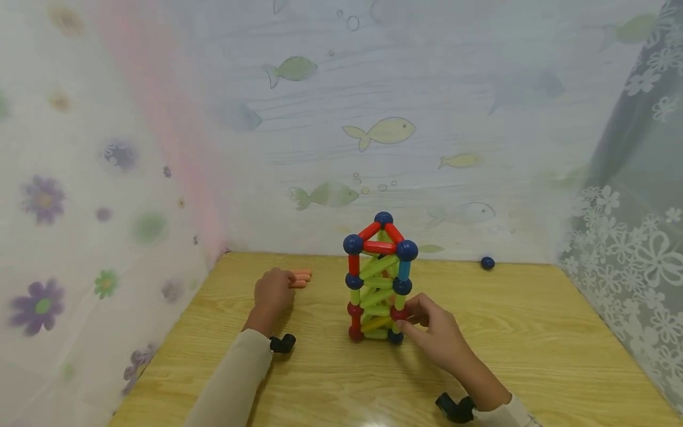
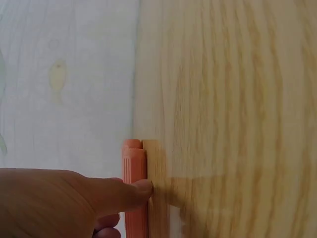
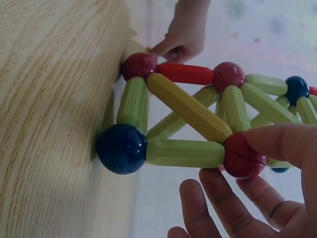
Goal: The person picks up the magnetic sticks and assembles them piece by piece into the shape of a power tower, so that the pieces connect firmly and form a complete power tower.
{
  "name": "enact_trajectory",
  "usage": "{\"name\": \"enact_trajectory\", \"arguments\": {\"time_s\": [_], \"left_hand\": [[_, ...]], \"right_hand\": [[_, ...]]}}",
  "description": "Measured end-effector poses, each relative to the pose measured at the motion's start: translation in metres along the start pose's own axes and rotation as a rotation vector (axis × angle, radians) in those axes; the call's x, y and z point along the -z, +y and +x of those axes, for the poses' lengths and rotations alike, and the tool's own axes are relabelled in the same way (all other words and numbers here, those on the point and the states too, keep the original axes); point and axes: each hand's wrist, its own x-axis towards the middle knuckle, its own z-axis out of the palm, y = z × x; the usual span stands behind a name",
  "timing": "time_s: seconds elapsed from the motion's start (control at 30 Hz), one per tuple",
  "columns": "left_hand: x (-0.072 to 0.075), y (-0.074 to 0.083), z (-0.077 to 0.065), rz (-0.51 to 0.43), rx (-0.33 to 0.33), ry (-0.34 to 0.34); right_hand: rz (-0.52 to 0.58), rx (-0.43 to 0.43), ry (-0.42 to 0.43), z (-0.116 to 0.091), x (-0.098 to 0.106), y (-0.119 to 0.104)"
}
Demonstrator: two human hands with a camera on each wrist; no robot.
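Note:
A tower of magnetic balls and rods [image 1: 379, 281] stands upright on the table, with blue balls at the top and red and blue ones lower down. My right hand [image 1: 440, 338] grips a red ball [image 3: 245, 154] low on the tower's right side, thumb on one face and fingers round the other. At the left, my left hand [image 1: 274, 293] reaches over three orange rods [image 1: 302, 276] lying side by side near the back edge. In the left wrist view, its thumb [image 2: 141, 191] presses on an orange rod [image 2: 134, 171] while the other fingers curl behind.
A loose dark blue ball [image 1: 488, 263] sits by the table's back edge on the right. The wooden table [image 1: 331, 379] meets a fish-print sheet [image 1: 384, 130] behind it, with flower-print sheets on both sides. Both wrists wear small black cameras.

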Motion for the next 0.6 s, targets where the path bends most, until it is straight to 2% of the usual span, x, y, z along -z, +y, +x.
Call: {"name": "enact_trajectory", "arguments": {"time_s": [0.13, 0.3, 0.4, 0.47, 0.53, 0.6], "left_hand": [[0.004, 0.002, -0.003, 0.105, -0.045, 0.027], [0.009, 0.002, -0.003, 0.096, -0.089, -0.012], [0.013, 0.005, -0.002, -0.060, -0.098, -0.039], [0.019, 0.013, -0.001, -0.244, -0.112, -0.026], [0.032, 0.028, 0.001, -0.469, -0.142, 0.003], [0.053, 0.052, 0.003, -0.646, -0.206, 0.050]], "right_hand": [[0.005, -0.002, -0.003, 0.000, -0.001, 0.001], [0.012, 0.009, -0.002, 0.000, 0.000, -0.001], [0.007, 0.008, -0.002, 0.000, 0.000, -0.002], [0.004, 0.003, -0.005, 0.000, 0.000, -0.002], [0.007, 0.000, -0.010, 0.000, -0.001, -0.001], [0.011, -0.001, -0.014, -0.001, -0.001, -0.001]]}}
